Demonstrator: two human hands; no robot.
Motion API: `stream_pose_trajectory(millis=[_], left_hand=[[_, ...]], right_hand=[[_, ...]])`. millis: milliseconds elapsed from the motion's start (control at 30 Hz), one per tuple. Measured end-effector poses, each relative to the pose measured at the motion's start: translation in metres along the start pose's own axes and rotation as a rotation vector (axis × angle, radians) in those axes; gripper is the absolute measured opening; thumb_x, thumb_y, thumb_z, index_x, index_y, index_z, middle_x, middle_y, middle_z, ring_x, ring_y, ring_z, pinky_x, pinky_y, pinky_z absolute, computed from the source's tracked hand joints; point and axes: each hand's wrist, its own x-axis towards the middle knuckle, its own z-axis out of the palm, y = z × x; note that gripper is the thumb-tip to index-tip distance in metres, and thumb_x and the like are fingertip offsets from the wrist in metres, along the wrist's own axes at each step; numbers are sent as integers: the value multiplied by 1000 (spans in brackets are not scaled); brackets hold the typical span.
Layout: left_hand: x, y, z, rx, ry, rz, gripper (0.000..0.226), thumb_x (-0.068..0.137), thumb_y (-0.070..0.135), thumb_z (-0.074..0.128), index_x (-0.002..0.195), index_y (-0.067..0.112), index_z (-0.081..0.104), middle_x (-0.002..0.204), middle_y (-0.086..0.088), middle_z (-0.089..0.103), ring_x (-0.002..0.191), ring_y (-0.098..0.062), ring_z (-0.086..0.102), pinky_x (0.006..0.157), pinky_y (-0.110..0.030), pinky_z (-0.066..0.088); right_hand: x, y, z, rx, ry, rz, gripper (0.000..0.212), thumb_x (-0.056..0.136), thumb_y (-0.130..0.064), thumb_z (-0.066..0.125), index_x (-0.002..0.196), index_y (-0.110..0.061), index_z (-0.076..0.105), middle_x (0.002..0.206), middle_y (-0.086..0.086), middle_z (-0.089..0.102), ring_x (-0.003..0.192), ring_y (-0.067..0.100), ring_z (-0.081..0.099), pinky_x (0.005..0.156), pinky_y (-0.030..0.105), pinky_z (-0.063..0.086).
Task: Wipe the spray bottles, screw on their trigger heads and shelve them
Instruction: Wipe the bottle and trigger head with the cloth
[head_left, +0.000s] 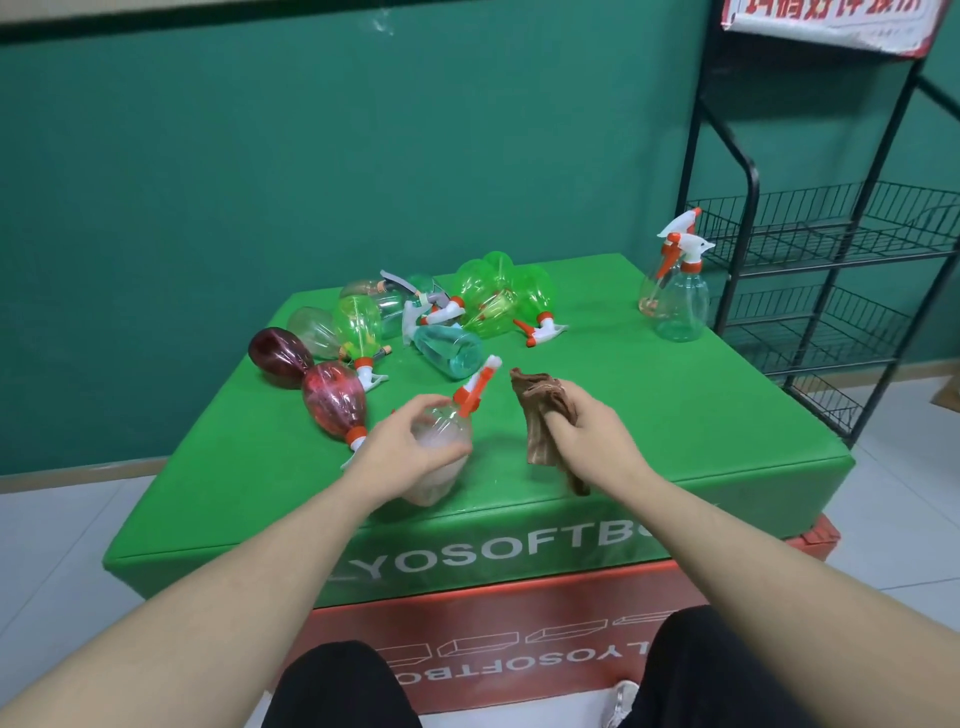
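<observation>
Your left hand (402, 441) was curled around a clear spray bottle (439, 457) near the front of the green worktop (649, 415), fingers and thumb wrapped over its rounded body. The bottle leaned away from you, and its orange-and-white trigger head (475, 389) was already on, pointing up and toward the far side. Your right hand (587, 431) was closed on a brown cloth (540, 415), which was bunched above your fingers and hung down below your palm. The cloth sat just beside the bottle and did not touch it.

To your left, two dark red bottles (311, 376) lay on their sides, the nearer one close to your left wrist. Behind them a jumble of green bottles (498, 291), clear ones and a teal bottle (449, 351) lay tumbled together at the back of the worktop, most with trigger heads fitted. Well apart from that pile, two clear bottles with trigger heads (675, 296) stood upright at the far right corner. Just beyond that corner stood a black wire rack (831, 244), its basket shelves facing the worktop. The worktop was a green padded block resting on a red block (519, 649).
</observation>
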Motion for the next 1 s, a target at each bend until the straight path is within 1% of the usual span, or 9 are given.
stream_pose_trajectory(millis=[100,233,300,400,567,700,900,933,1000], left_hand=[[1,2,9,-197,3,-71,63,84,48,81,138,35,52,133,7,59,118,-15,57,97,-33,47],[-2,7,28,-486,-1,-166,40,92,40,73,127,39,54,120,15,60,104,-1,57,74,-21,46],[-1,6,36,-611,5,-207,36,91,41,72,124,39,57,122,7,63,105,-9,62,77,-26,50],[2,-1,42,-762,13,-254,54,77,55,81,125,41,60,129,2,65,112,-20,66,90,-35,55],[7,-15,50,-975,28,-327,62,75,50,84,130,33,62,123,-4,74,112,-26,71,92,-42,58],[11,-21,54,-1054,2,-326,70,79,48,79,141,24,58,124,-7,74,113,-30,71,92,-48,59],[14,-27,55,-1166,1,-257,77,81,34,73,152,20,48,131,-1,71,121,-21,68,99,-38,57],[14,-28,55,-1166,-2,-253,78,81,34,73,153,20,47,133,-2,70,123,-21,67,102,-39,55],[13,-29,54,-1166,-5,-244,69,88,34,74,151,21,48,133,-1,70,122,-19,67,103,-36,55]], right_hand=[[6,-3,9,102,72,112,13,102,-23,47,113,-24,54,91,-8,64,78,10,62,70,30,49],[16,-8,19,224,155,236,12,101,-24,49,104,-16,56,93,1,63,86,19,62,76,31,48],[22,-11,25,267,186,269,11,99,-23,50,100,-16,58,94,5,65,90,23,63,79,35,49],[32,-18,36,271,179,276,12,98,-24,50,94,-17,59,91,6,67,87,25,65,80,40,52],[49,-32,56,239,151,234,25,99,-23,49,76,-17,56,71,2,60,66,19,53,64,33,43],[60,-44,72,189,89,188,25,100,-25,49,79,-14,57,70,2,58,62,16,50,57,29,38],[63,-53,90,9,-84,111,31,105,-31,44,79,-20,56,75,-2,61,75,20,56,58,28,34],[62,-54,92,-15,-96,102,27,105,-31,44,84,-21,58,79,-1,63,80,22,58,60,29,35],[59,-57,93,-68,-120,57,22,105,-30,44,113,-22,63,95,-2,64,94,24,63,69,29,37]])
